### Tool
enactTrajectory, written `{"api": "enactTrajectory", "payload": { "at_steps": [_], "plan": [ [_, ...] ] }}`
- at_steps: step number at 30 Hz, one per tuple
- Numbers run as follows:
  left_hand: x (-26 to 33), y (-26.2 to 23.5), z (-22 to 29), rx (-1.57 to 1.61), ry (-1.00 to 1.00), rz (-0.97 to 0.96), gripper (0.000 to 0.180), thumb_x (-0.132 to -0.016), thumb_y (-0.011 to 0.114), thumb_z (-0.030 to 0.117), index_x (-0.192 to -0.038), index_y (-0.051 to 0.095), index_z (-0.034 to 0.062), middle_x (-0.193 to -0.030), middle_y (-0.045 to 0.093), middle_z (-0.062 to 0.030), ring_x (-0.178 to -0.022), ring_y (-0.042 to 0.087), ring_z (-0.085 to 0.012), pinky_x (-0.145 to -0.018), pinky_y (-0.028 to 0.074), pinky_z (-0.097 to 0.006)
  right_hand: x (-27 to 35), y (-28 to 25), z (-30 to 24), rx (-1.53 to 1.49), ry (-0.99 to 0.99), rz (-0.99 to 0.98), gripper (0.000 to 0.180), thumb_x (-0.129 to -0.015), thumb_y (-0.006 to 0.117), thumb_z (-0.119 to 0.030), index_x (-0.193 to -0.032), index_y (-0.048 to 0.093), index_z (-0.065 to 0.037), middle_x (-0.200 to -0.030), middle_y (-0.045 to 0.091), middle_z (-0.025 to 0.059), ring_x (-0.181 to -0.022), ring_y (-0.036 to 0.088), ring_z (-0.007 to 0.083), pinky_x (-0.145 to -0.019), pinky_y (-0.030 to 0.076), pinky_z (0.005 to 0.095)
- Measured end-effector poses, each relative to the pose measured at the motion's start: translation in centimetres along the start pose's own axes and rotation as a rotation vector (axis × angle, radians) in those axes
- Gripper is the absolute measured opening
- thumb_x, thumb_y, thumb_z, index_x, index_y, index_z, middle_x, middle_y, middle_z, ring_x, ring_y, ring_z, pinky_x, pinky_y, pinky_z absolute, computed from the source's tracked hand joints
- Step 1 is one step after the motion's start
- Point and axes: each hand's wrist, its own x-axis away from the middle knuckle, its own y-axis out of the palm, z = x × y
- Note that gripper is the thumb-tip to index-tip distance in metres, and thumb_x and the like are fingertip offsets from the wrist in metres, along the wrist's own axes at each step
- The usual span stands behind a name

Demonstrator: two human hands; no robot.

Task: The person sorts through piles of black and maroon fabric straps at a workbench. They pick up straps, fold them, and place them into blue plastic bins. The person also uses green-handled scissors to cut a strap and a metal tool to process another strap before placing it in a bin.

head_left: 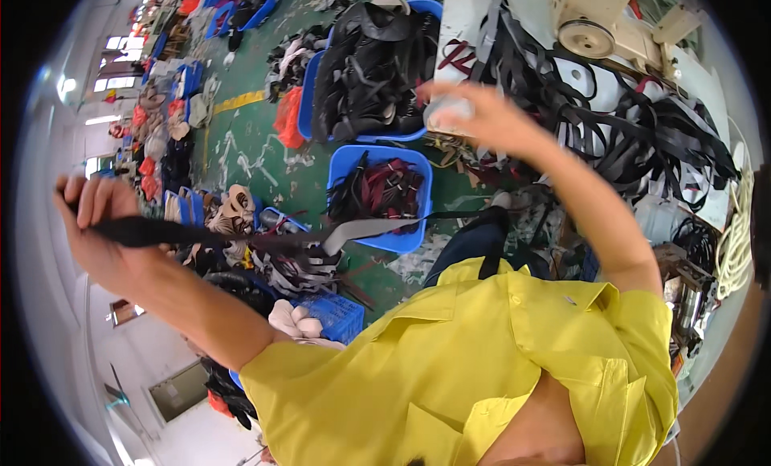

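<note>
My left hand [100,213] is raised at the far left, its fingers closed round the end of a long black strap [201,232]. The strap stretches across in front of me, shows a grey stretch on the way and runs to my lap. My right hand [474,120] is lifted near the corner of the white sewing table [456,16]. Its fingers are curved and apart, somewhat blurred, with a pale patch showing between them that I cannot make out. Below it stands a blue bin [428,185] of dark and maroon straps [385,189].
Many black and grey straps [634,136] lie heaped on the table beside a sewing machine [590,36]. A larger blue bin [307,104] holds black pieces [373,72]. A blue crate [337,315] and piled scraps are at my left. Offcuts litter the green floor [249,136].
</note>
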Motion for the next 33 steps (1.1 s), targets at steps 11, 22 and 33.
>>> {"api": "enactTrajectory", "payload": {
  "at_steps": [11,22,33],
  "plan": [
    [3.2,-1.3,-1.2,-0.359,0.180,0.218,0.015,-0.092,0.051,0.019,-0.091,0.050,0.0036,-0.080,0.052,-0.0042,-0.069,0.047,-0.0140,-0.066,0.041,-0.027,11.5,5.5,-11.0,-0.697,0.058,-0.153,0.018,-0.091,0.056,-0.021,-0.092,0.062,-0.004,-0.071,0.060,-0.0011,-0.055,0.050,0.0042,-0.048,0.039,0.0194],
    [12.9,-1.4,-9.8,-0.262,0.097,0.358,0.018,-0.092,0.052,0.020,-0.093,0.051,0.0029,-0.082,0.059,-0.0079,-0.070,0.059,-0.0197,-0.062,0.049,-0.030,25.6,3.6,-18.2,-0.673,0.062,0.200,0.019,-0.090,0.056,-0.019,-0.096,0.063,-0.002,-0.066,0.058,0.0000,-0.048,0.038,0.0003,-0.041,0.024,0.0175],
    [28.2,12.2,-20.8,0.434,-1.062,-0.563,0.064,-0.090,0.029,0.059,-0.130,0.038,0.0097,-0.109,0.058,-0.0183,-0.075,0.064,-0.0292,-0.060,0.051,-0.033,31.7,3.5,-20.8,-0.762,-0.044,0.430,0.018,-0.092,0.052,-0.019,-0.093,0.061,-0.004,-0.063,0.054,-0.0009,-0.045,0.032,0.0014,-0.041,0.021,0.0176]
  ]
}}
